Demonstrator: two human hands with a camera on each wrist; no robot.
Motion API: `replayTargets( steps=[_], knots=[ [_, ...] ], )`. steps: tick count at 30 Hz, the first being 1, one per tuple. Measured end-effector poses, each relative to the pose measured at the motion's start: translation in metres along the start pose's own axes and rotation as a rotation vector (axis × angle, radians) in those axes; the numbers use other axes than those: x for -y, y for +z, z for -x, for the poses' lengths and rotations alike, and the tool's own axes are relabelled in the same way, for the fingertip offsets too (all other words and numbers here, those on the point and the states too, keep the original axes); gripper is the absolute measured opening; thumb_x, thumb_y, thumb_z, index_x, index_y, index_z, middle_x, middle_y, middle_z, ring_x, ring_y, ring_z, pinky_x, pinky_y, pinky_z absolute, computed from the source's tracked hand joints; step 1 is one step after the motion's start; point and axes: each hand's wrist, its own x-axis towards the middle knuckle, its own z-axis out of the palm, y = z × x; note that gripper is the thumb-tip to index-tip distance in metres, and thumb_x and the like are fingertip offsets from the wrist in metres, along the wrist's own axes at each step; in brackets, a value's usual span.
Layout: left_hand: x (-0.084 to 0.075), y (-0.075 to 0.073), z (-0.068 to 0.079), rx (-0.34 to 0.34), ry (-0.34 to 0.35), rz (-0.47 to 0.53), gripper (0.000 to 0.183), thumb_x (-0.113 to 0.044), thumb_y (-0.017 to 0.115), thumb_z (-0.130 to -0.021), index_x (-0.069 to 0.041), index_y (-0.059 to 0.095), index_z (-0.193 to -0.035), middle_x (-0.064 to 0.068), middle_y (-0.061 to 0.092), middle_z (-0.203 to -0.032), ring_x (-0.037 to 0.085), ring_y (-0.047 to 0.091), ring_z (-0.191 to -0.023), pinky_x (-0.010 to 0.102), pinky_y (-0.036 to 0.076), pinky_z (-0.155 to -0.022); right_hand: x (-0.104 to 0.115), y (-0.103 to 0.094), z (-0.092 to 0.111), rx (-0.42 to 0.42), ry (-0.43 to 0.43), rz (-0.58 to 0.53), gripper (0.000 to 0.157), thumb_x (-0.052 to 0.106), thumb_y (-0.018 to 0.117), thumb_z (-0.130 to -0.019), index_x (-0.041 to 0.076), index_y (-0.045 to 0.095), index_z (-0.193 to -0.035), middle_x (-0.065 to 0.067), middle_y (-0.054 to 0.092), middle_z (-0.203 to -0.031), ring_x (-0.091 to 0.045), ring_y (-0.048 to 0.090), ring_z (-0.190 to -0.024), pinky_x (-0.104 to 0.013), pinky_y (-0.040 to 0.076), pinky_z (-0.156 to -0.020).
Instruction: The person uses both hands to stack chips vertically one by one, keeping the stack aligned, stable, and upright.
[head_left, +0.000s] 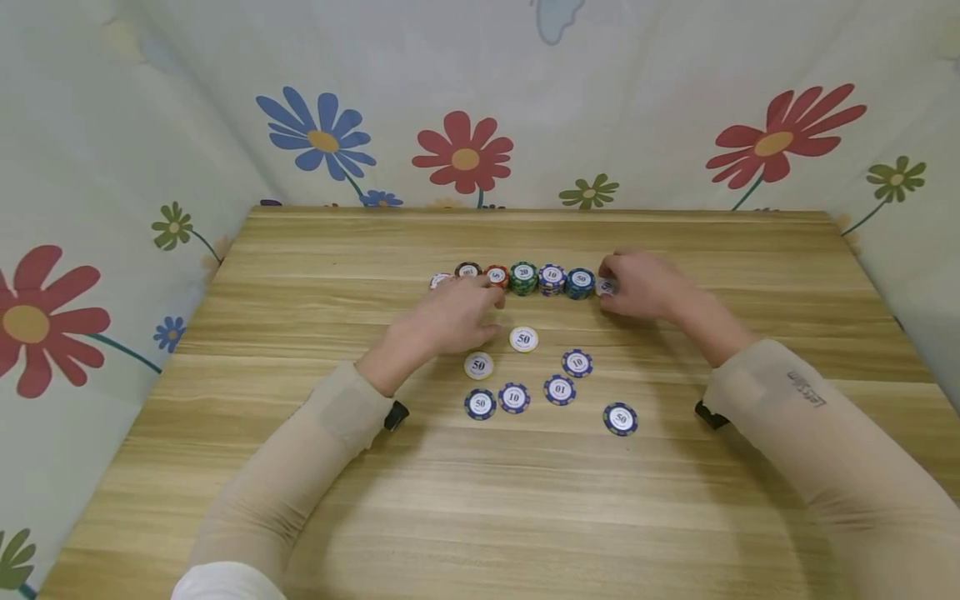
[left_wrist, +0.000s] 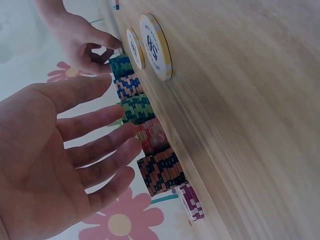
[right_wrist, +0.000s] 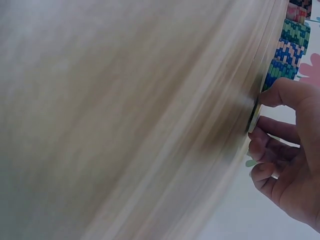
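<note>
A row of poker chip stacks stands toward the back of the table. My right hand (head_left: 645, 286) is at the row's right end, pinching a poker chip (head_left: 606, 287) between thumb and fingers, close beside the blue-green stack (head_left: 580, 283). My left hand (head_left: 457, 315) hovers over the row's left part, fingers loosely extended and nothing in its palm. It partly covers the purple-and-white stack (left_wrist: 190, 201) and the red stack (left_wrist: 152, 136) in the head view. Between these is the black-and-orange stack (left_wrist: 162, 171). The green stack (head_left: 523, 278) and blue-and-white stack (head_left: 552, 280) are mid-row.
Several loose chips lie flat in front of the row: two yellow-rimmed 50s (head_left: 523, 339), blue-rimmed 10s (head_left: 559, 389), and blue-rimmed 50s, one (head_left: 620, 418) farthest right. The wood-grain table (head_left: 480, 508) meets a flower-patterned curtain (head_left: 645, 100) behind.
</note>
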Motion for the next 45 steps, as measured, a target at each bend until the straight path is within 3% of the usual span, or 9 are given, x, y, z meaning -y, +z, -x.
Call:
replayTargets(
  steps=[13, 16, 20, 24, 28, 33, 37, 41, 45],
  knots=[
    [0.006, 0.002, 0.000, 0.000, -0.034, 0.057, 0.038, -0.032, 0.072, -0.097, -0.007, 0.069, -0.126, 0.008, 0.065, -0.121, 0.025, 0.063, -0.109, 0.043, 0.050, -0.094, -0.003, 0.000, 0.005, -0.015, -0.027, -0.012, 0.042, 0.015, 0.075, -0.089, -0.009, 0.066, -0.121, -0.024, 0.065, -0.114, -0.037, 0.063, -0.099, -0.053, 0.051, -0.089],
    [0.010, 0.000, -0.001, -0.045, -0.057, 0.066, 0.035, -0.028, 0.074, -0.096, -0.005, 0.070, -0.124, 0.008, 0.066, -0.118, 0.025, 0.062, -0.109, 0.043, 0.050, -0.094, -0.003, -0.001, 0.006, -0.012, -0.018, -0.008, 0.044, 0.016, 0.075, -0.090, -0.009, 0.065, -0.124, -0.025, 0.064, -0.116, -0.038, 0.063, -0.101, -0.054, 0.051, -0.091],
    [0.019, -0.002, -0.003, -0.160, -0.105, 0.099, 0.029, -0.019, 0.075, -0.094, -0.001, 0.069, -0.116, 0.012, 0.063, -0.108, 0.027, 0.060, -0.098, 0.043, 0.051, -0.086, -0.001, -0.005, 0.006, -0.003, 0.009, -0.014, 0.046, 0.016, 0.074, -0.091, -0.008, 0.062, -0.128, -0.026, 0.062, -0.123, -0.042, 0.061, -0.110, -0.057, 0.048, -0.096],
    [0.029, -0.004, -0.007, -0.230, -0.195, 0.144, 0.040, -0.018, 0.076, -0.093, 0.001, 0.063, -0.126, 0.016, 0.059, -0.117, 0.031, 0.056, -0.105, 0.046, 0.048, -0.092, 0.005, -0.010, 0.007, -0.023, 0.012, -0.032, 0.040, 0.013, 0.073, -0.091, -0.005, 0.063, -0.125, -0.023, 0.063, -0.119, -0.040, 0.061, -0.108, -0.056, 0.049, -0.094],
    [0.038, -0.005, -0.014, -0.201, -0.293, 0.211, 0.060, -0.024, 0.080, -0.090, 0.000, 0.055, -0.140, 0.019, 0.054, -0.136, 0.034, 0.051, -0.125, 0.052, 0.040, -0.103, 0.014, -0.015, 0.009, -0.066, -0.017, -0.042, 0.030, 0.011, 0.071, -0.092, -0.003, 0.065, -0.118, -0.019, 0.064, -0.111, -0.034, 0.061, -0.099, -0.052, 0.051, -0.088],
    [0.050, -0.002, -0.021, -0.156, -0.343, 0.274, 0.060, -0.026, 0.083, -0.087, -0.001, 0.059, -0.136, 0.016, 0.059, -0.132, 0.032, 0.054, -0.122, 0.056, 0.035, -0.103, 0.030, -0.017, 0.010, -0.094, -0.108, -0.008, 0.018, 0.010, 0.070, -0.091, 0.001, 0.067, -0.107, -0.010, 0.066, -0.095, -0.025, 0.059, -0.084, -0.044, 0.052, -0.076],
    [0.054, -0.002, -0.024, -0.146, -0.346, 0.283, 0.053, -0.026, 0.084, -0.087, -0.002, 0.063, -0.130, 0.013, 0.065, -0.124, 0.030, 0.058, -0.115, 0.056, 0.034, -0.102, 0.048, -0.014, 0.008, -0.021, -0.169, 0.015, 0.016, 0.011, 0.070, -0.092, 0.002, 0.070, -0.105, -0.006, 0.067, -0.092, -0.021, 0.059, -0.079, -0.041, 0.052, -0.073],
    [0.054, -0.002, -0.025, -0.133, -0.343, 0.271, 0.048, -0.027, 0.084, -0.088, -0.003, 0.066, -0.126, 0.011, 0.066, -0.120, 0.028, 0.058, -0.112, 0.055, 0.036, -0.101, 0.068, -0.009, 0.009, 0.086, -0.219, 0.006, 0.024, 0.014, 0.068, -0.094, 0.001, 0.071, -0.113, -0.010, 0.070, -0.104, -0.023, 0.064, -0.088, -0.045, 0.054, -0.083],
    [0.054, -0.002, -0.027, -0.120, -0.336, 0.264, 0.045, -0.026, 0.083, -0.089, -0.003, 0.066, -0.123, 0.011, 0.066, -0.119, 0.028, 0.059, -0.111, 0.053, 0.039, -0.099, 0.086, -0.001, 0.009, 0.128, -0.261, 0.004, 0.030, 0.019, 0.071, -0.094, 0.001, 0.070, -0.118, -0.012, 0.070, -0.111, -0.025, 0.067, -0.095, -0.044, 0.055, -0.085]
  ],
)
